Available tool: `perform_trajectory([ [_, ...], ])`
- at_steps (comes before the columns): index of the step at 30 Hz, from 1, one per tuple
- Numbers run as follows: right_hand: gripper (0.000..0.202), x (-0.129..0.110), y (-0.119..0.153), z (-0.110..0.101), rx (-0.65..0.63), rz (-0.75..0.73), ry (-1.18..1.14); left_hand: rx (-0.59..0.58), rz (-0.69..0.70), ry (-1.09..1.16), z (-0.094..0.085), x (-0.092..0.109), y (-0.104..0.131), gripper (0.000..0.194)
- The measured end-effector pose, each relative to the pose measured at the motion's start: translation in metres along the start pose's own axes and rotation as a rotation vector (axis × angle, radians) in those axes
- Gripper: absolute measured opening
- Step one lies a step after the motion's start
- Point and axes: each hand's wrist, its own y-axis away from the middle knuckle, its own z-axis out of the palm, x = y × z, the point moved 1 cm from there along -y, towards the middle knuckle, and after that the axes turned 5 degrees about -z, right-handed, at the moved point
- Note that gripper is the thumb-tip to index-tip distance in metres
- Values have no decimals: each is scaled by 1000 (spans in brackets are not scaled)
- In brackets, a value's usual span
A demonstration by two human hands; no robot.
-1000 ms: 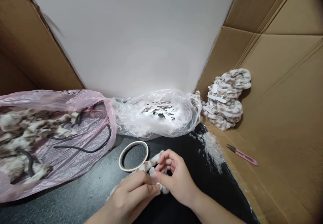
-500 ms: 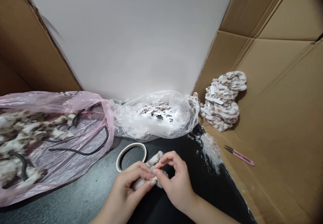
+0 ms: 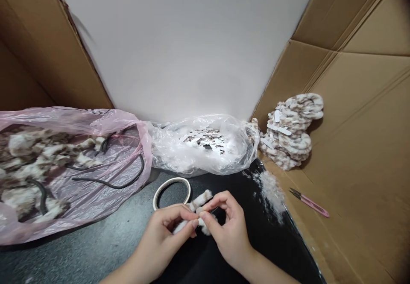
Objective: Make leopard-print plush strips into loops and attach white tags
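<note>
Between my hands is a brown-and-white furry fabric piece (image 3: 201,199), partly covered by my fingers. My left hand (image 3: 169,237) pinches it from the left, thumb and forefinger together. My right hand (image 3: 227,228) pinches it from the right, its fingertips meeting those of the left. What exactly lies between the fingertips is too small to make out. Just behind my left hand, a roll of pale tape (image 3: 156,193) lies flat on the dark table (image 3: 105,237), close to the furry piece.
At left, a pink plastic bag (image 3: 96,203) holds furry pieces with dark cords. A clear plastic bag (image 3: 173,160) with printed paper slips stands behind my hands. To the right are white fluff (image 3: 270,192), pink-handled thread snips (image 3: 312,206) and stacked furry loops (image 3: 294,141) against cardboard (image 3: 361,147).
The whole view has shifted, so things appear a little further right. Both hands keep their pinch on the furry piece, with only slight finger movement.
</note>
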Motion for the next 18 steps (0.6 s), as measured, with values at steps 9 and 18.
perform_trajectory([
  [9, 14, 1, 5, 2, -56, -205, 92, 119, -162, 171, 5, -6, 2, 21],
  [18, 18, -5, -2, -4, -147, -376, 95, 63, -121, 170, 4, 1, 1, 20],
])
